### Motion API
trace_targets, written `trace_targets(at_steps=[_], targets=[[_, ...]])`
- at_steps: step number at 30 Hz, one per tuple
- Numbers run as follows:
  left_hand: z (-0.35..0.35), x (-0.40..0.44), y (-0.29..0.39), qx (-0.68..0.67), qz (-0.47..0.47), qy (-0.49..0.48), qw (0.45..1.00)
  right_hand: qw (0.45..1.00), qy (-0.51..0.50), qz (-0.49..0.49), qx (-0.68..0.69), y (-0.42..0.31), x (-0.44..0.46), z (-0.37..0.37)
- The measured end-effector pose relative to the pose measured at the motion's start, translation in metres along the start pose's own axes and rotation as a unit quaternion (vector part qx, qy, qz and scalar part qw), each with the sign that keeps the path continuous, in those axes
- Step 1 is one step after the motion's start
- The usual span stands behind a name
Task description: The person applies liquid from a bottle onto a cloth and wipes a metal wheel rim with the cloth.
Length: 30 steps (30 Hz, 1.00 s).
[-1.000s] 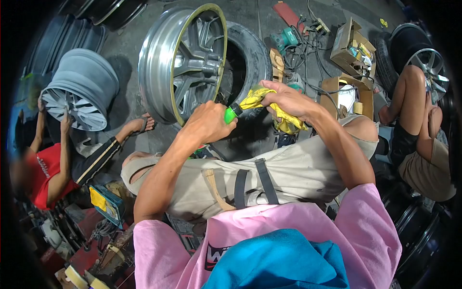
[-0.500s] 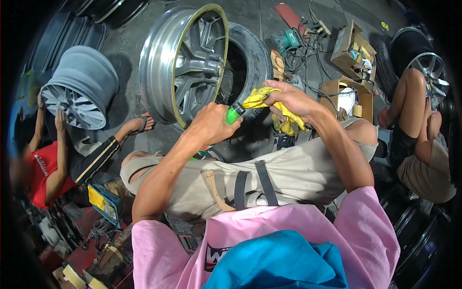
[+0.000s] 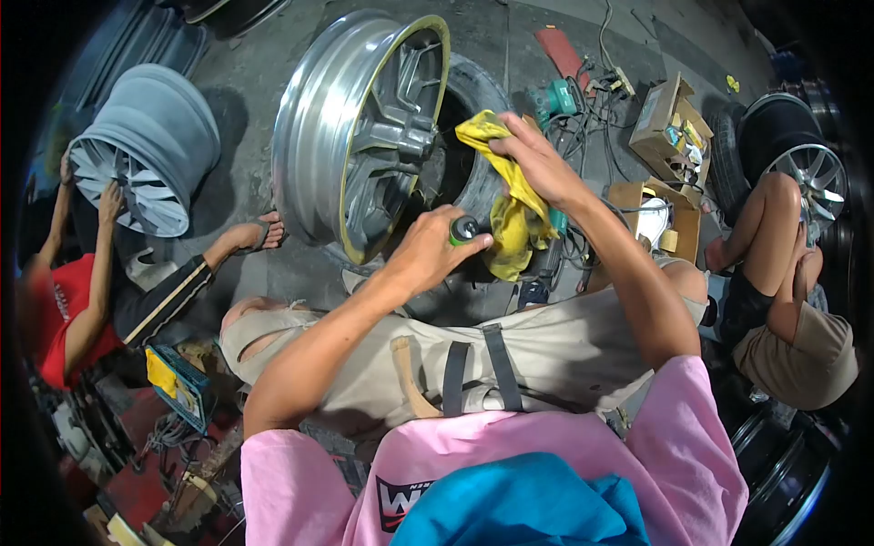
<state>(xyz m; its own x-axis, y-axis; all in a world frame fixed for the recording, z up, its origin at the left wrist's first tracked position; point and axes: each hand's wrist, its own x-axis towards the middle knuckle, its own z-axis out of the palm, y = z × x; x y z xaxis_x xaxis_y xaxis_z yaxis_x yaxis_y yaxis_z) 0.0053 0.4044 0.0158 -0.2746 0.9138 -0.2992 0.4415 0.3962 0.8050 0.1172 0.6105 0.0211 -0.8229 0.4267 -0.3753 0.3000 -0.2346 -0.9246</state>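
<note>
My left hand (image 3: 426, 253) is closed around a green bottle, whose round black top (image 3: 464, 227) points toward me. In my right hand (image 3: 539, 168) a yellow cloth (image 3: 517, 214) with dark stains is gripped; its lower part hangs loose just right of the bottle. A shiny metal wheel rim (image 3: 314, 136) stands upright on the floor ahead of both hands, its spoked face turned right and its edge yellowish. Neither hand touches the rim. Behind it a tire (image 3: 487, 91) lies on the floor, partly hidden by the rim, the cloth and my right hand.
At left a person in a red shirt (image 3: 68, 314) holds a grey rim (image 3: 168, 136). Another person (image 3: 792, 318) sits at right beside a spoked wheel (image 3: 810, 173). Open cardboard boxes (image 3: 651, 127), a green power tool (image 3: 557, 98) and tangled cables (image 3: 592, 118) lie ahead right.
The cloth has come away from the bottle's top and moved up, now hanging open. My left hand has turned the bottle so its top faces me.
</note>
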Motion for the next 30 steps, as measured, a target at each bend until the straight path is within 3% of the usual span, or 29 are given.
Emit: trace_targets(at_steps=[1, 2, 6, 9, 14, 23, 25, 26, 30], targets=[[0.001, 0.001, 0.001, -0.019, 0.005, -0.037, 0.999, 0.998, 0.016, -0.023, -0.062, 0.007, 0.017, -0.003], [0.014, 0.001, -0.014, -0.005, 0.038, -0.008, 0.999, 0.968, 0.031, -0.141, -0.203, 0.024, 0.041, -0.009], [0.025, -0.002, -0.026, -0.011, 0.022, -0.031, 0.999, 0.929, 0.027, -0.261, -0.26, 0.048, 0.101, 0.007], [0.025, -0.004, -0.027, -0.008, 0.047, -0.011, 0.999, 0.899, -0.019, -0.288, -0.329, 0.055, 0.128, 0.01], [0.018, -0.002, -0.023, -0.032, 0.036, -0.059, 0.997, 0.851, -0.013, -0.308, -0.425, 0.04, 0.155, 0.015], [0.011, -0.001, -0.023, -0.009, 0.041, -0.088, 0.995, 0.886, -0.075, -0.298, -0.348, 0.055, 0.141, -0.009], [0.01, 0.001, -0.023, 0.001, 0.031, -0.105, 0.994, 0.862, -0.049, -0.367, -0.345, 0.056, 0.151, -0.005], [0.01, 0.001, -0.023, 0.001, 0.03, -0.107, 0.994, 0.85, -0.039, -0.33, -0.409, 0.053, 0.162, -0.004], [0.01, 0.002, -0.026, 0.002, 0.038, -0.104, 0.994, 0.846, 0.039, -0.305, -0.436, 0.035, 0.18, 0.002]])
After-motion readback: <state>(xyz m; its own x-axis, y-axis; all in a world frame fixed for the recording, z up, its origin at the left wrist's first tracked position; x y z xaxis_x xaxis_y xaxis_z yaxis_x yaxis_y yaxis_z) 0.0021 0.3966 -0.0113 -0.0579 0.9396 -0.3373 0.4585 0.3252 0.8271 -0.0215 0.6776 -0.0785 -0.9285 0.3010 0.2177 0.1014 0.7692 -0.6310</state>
